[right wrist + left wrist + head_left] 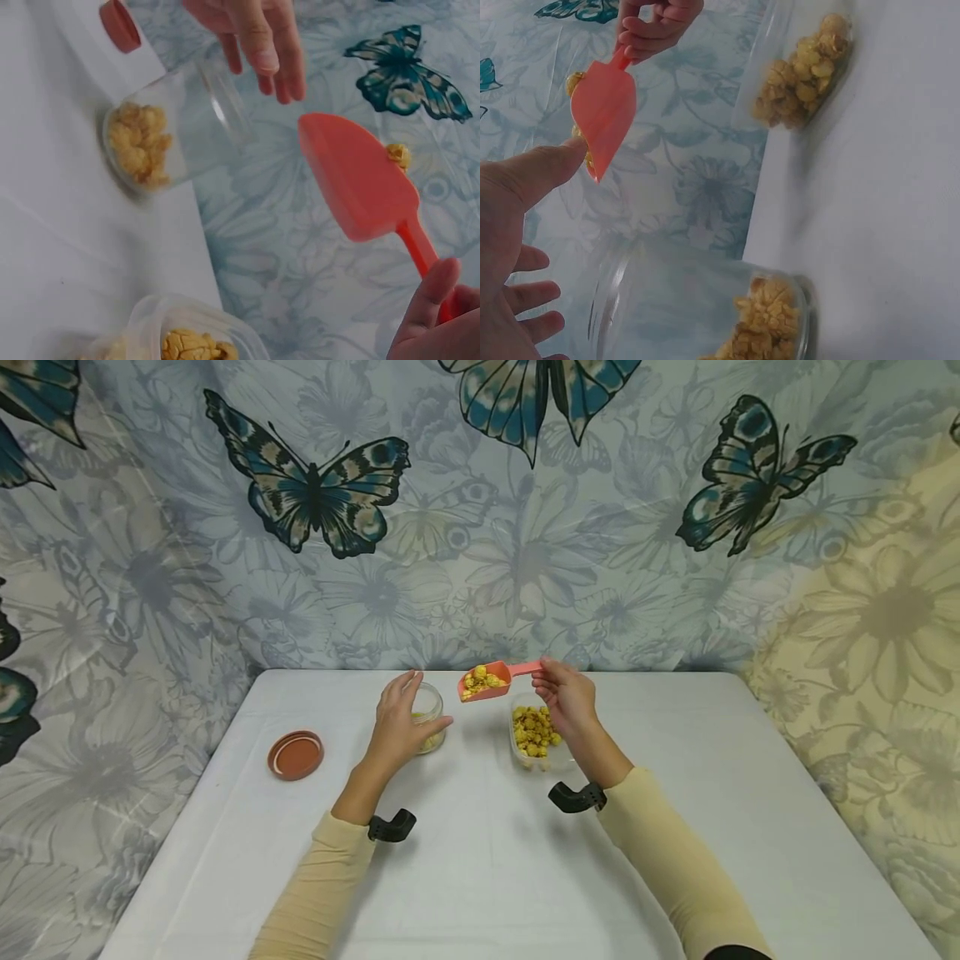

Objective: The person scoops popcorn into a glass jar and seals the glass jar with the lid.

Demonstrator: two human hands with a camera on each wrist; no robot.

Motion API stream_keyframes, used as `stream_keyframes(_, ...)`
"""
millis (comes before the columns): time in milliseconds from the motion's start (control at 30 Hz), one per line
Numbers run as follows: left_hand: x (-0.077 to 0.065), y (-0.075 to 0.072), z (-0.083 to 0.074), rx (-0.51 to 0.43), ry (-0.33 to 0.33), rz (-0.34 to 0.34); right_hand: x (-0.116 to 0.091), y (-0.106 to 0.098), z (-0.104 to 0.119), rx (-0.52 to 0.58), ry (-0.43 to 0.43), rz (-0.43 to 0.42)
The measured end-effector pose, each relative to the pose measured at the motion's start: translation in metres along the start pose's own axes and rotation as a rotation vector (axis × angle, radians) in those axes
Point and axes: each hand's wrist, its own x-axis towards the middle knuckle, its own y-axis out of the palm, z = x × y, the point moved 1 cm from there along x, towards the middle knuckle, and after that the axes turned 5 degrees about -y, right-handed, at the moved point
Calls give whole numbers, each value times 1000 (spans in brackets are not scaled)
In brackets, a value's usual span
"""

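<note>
A pink scoop (486, 683) heaped with yellow caramel popcorn is raised above the table, and my right hand (572, 700) pinches its handle between thumb and fingers. Its bowl points left, toward the glass jar (682, 300), which has some popcorn at the bottom. My left hand (401, 718) is at the jar's mouth with thumb and fingers spread, holding nothing. Below the scoop and my right hand stands a clear plastic container (517, 752) of popcorn (534, 731), partly covered by that hand in the head view.
A reddish-brown round lid (296, 755) lies on the white table (480, 877), left of the jar. Behind the table hangs a butterfly-patterned cloth (525, 568). Each wrist wears a black camera band (577, 797).
</note>
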Motion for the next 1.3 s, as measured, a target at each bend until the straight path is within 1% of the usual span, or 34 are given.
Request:
stream_keyframes(133, 0, -1, 5, 0, -17, -6, 0, 4, -4, -1, 6, 9)
stream_keyframes(467, 0, -2, 16, 5, -103, -1, -2, 12, -13, -35, 34, 1)
stream_keyframes(700, 1, 0, 26, 12, -106, -24, -4, 18, -21, -44, 43, 16)
stream_keyframes(800, 1, 2, 30, 7, -121, -21, -5, 20, -23, -38, 48, 21)
stream_keyframes(900, 0, 4, 35, -15, -158, 0, -5, 21, -25, -39, 44, 14)
stream_keyframes(1033, 1, 5, 40, -54, -224, 37, -5, 23, -27, -44, 36, 12)
stream_keyframes(1133, 2, 6, 43, -85, -272, 52, -4, 23, -29, -48, 34, 13)
stream_keyframes(1200, 2, 6, 45, -107, -294, 54, -4, 23, -30, -50, 32, 18)
stream_keyframes(1300, 2, 8, 48, -137, -310, 54, -4, 25, -30, -58, 25, 24)
